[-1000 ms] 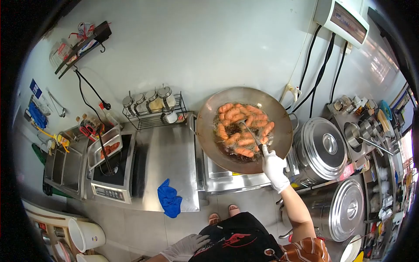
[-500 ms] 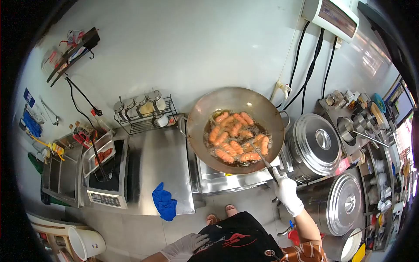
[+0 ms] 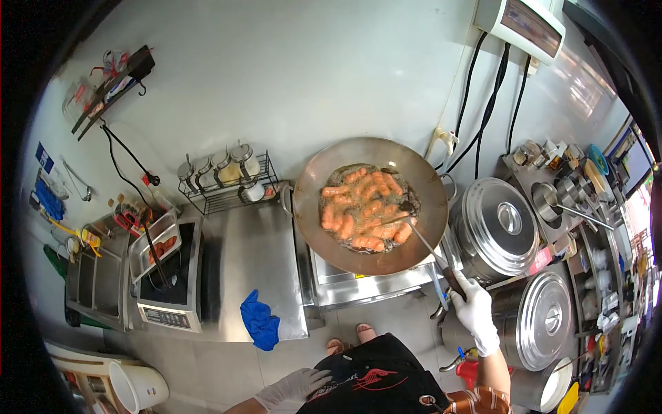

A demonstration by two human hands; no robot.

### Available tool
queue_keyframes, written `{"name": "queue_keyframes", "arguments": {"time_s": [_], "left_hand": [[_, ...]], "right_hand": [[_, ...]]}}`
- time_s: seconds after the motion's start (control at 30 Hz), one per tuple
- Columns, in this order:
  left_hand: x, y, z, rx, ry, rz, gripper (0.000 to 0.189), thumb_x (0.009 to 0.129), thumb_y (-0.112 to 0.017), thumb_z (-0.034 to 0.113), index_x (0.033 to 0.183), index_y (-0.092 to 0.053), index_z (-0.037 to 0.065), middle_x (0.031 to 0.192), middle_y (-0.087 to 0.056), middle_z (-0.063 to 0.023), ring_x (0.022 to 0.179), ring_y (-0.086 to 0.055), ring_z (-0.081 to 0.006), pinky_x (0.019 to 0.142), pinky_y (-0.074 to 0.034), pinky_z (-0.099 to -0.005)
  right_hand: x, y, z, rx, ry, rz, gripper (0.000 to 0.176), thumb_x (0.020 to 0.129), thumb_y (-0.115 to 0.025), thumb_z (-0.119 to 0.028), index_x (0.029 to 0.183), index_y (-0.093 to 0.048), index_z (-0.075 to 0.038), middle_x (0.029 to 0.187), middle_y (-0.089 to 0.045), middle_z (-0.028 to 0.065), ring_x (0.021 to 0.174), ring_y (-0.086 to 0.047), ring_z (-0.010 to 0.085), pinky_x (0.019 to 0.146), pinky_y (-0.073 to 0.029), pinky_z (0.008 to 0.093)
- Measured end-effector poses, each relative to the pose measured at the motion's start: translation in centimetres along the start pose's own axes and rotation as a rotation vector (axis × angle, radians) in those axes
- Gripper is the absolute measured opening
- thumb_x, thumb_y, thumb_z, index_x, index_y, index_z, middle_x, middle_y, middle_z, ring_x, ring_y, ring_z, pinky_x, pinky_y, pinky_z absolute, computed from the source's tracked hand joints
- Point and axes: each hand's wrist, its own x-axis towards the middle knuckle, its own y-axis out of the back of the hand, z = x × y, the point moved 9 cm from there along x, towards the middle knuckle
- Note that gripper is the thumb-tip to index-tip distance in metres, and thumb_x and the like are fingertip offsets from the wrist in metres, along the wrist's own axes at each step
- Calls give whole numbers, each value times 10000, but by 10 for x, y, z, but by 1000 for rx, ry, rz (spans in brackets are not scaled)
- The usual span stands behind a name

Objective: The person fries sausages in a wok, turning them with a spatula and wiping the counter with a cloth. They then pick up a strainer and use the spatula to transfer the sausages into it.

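In the head view, my white-gloved right hand [image 3: 476, 314] is closed around the dark handle of a long metal cooking utensil [image 3: 427, 246]. Its shaft reaches over the near right rim of a big round wok [image 3: 372, 152]. The utensil's head is among the sausages and I cannot make out its shape. Several orange-pink sausages [image 3: 371, 209] lie in bubbling dark oil at the wok's bottom. My left hand [image 3: 298, 386], also gloved, rests on the black apron [image 3: 372, 376] with its fingers stretched out, holding nothing.
Lidded steel pots [image 3: 498, 224] stand right of the wok. To the left, a steel counter [image 3: 255, 255] carries a jar rack [image 3: 231, 190] and a crumpled blue cloth [image 3: 259, 321] at its front edge. Farther left, a tray [image 3: 153, 252] with sausages sits on an induction cooker [image 3: 165, 316].
My right hand has moved right and slightly down, drawing the utensil toward the wok's right side. The sausages have shifted about in the oil. My left hand stays on the apron.
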Motion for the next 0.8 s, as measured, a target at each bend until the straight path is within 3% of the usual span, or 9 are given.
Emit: {"name": "queue_keyframes", "arguments": {"time_s": [0.23, 0.57, 0.63, 0.8], "left_hand": [[1, 1, -1, 10, 11, -11, 788, 707, -661, 213, 1415, -351, 54, 1364, -465, -157, 1116, -559, -317, 922, -447, -399], [3, 0, -3, -12, -21, -64, 856, 684, -695, 271, 1424, -320, 59, 1386, -432, -163, 1132, -544, -323, 934, -440, -419], [4, 10, 0, 6, -11, -44, 510, 934, -536, 328, 1351, -418, 58, 1384, -458, -145, 1067, -579, -309, 940, -453, -416], [1, 13, 2, -26, -2, -32, 497, 936, -535, 324, 1344, -423, 64, 1379, -459, -143, 1072, -575, -309, 938, -454, -419]], "right_hand": [[-26, 52, -12, 52, -11, -33, 529, 764, -676, -93, 1284, -579, -94, 911, -644, 193, 824, -641, 358, 746, -503, 396], [-39, 42, -13, 48, -73, -114, 526, 733, -683, -57, 1252, -597, -61, 886, -633, 186, 794, -633, 350, 723, -488, 362], [-38, 41, -15, 47, -71, -118, 531, 733, -684, -62, 1257, -594, -63, 882, -632, 185, 790, -631, 352, 720, -488, 363], [-35, 34, -19, 21, -26, -128, 536, 734, -684, -70, 1262, -590, -68, 885, -633, 187, 797, -630, 358, 721, -491, 378]]}}
